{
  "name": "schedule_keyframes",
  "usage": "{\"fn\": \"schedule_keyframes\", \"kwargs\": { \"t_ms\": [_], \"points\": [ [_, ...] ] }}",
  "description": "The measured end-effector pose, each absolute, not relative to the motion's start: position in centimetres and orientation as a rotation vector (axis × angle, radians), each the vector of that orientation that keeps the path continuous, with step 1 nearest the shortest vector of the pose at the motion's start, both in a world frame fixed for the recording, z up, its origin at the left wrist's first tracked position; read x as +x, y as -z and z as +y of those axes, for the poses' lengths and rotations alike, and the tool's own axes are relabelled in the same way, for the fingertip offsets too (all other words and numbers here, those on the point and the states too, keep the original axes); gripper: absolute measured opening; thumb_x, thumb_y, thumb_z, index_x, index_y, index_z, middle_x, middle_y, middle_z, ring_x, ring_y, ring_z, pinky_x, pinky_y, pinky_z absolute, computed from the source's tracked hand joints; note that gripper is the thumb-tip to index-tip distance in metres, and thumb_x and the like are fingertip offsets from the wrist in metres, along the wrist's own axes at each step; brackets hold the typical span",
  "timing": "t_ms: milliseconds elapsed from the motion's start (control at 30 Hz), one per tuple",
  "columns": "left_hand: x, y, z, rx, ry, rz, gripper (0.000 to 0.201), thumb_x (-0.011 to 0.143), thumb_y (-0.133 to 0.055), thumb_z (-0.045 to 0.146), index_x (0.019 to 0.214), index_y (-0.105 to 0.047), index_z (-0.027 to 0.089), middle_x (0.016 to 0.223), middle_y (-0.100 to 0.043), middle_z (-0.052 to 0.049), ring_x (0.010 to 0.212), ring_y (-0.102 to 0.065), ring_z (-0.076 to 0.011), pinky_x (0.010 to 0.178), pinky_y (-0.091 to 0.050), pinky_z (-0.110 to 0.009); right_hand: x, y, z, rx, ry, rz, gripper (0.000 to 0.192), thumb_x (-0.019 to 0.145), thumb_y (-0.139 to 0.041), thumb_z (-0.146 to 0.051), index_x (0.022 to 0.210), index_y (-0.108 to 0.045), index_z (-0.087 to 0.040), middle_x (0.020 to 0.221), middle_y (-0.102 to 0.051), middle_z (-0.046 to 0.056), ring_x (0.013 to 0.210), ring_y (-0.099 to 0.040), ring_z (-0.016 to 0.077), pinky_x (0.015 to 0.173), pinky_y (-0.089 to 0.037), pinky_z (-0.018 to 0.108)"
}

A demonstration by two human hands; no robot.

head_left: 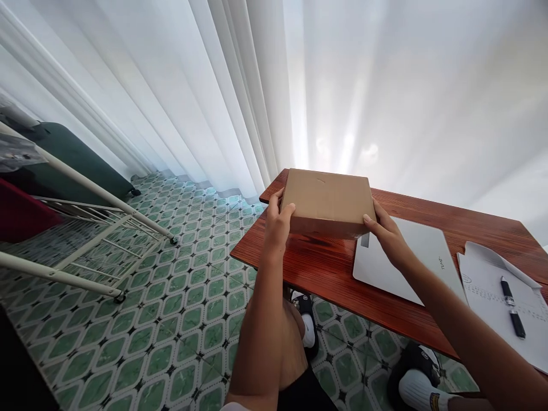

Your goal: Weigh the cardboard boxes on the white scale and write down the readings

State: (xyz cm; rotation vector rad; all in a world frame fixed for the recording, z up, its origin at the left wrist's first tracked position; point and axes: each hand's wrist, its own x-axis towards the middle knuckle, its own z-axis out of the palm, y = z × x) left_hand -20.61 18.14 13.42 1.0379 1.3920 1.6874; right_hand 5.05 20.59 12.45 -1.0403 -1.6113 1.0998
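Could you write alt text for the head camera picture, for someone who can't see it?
Two bare hands, left and right, hold a closed cardboard box by its sides over a red wooden table. A closed laptop, papers and a pen lie to the right, white curtains behind.

small logo on the white laptop (pixel 409 260) lid, too blurred to read, faint unreadable print on the paper (pixel 492 297)

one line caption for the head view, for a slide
Both hands, left hand and right hand, grip a closed cardboard box over a red wooden table.

Box (pixel 327 201) on table (pixel 317 268), laptop (pixel 411 260) right, papers (pixel 500 302) beyond.
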Motion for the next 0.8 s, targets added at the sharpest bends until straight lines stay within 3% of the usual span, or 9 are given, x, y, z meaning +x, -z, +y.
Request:
{"fn": "schedule_keyframes", "kwargs": {
  "t_ms": [267,467,800],
  "points": [
    [-21.9,-12.4,18.8,1.039,-1.621,1.478,0.051,0.084,-0.055,0.030,0.133,-0.058,0.019,0.138,-0.062,-0.008,0.123,-0.058,-0.0262,0.096,-0.048,-0.035,3.8,-11.1,21.1,-1.060,-1.147,-1.598,0.066,0.095,-0.062,-0.057,0.156,-0.048,-0.036,0.160,-0.051,0.000,0.156,-0.034,0.0329,0.130,-0.028,0.057],
    [-21.7,-12.1,19.3,0.954,-1.553,1.514,0.051,0.082,-0.055,0.030,0.132,-0.057,0.021,0.132,-0.063,-0.008,0.115,-0.060,-0.0257,0.084,-0.048,-0.033,3.7,-10.3,21.3,-1.080,-1.191,-1.583,0.067,0.093,-0.061,-0.058,0.155,-0.048,-0.035,0.158,-0.053,0.001,0.151,-0.041,0.0319,0.130,-0.028,0.056],
    [-21.4,-12.1,19.5,0.910,-1.511,1.578,0.048,0.086,-0.054,0.028,0.134,-0.057,0.020,0.134,-0.062,-0.009,0.121,-0.059,-0.0279,0.094,-0.048,-0.036,3.4,-10.2,20.9,-1.121,-1.254,-1.561,0.065,0.094,-0.060,-0.056,0.155,-0.048,-0.039,0.158,-0.053,-0.001,0.149,-0.044,0.0322,0.126,-0.034,0.057]
  ]
}}
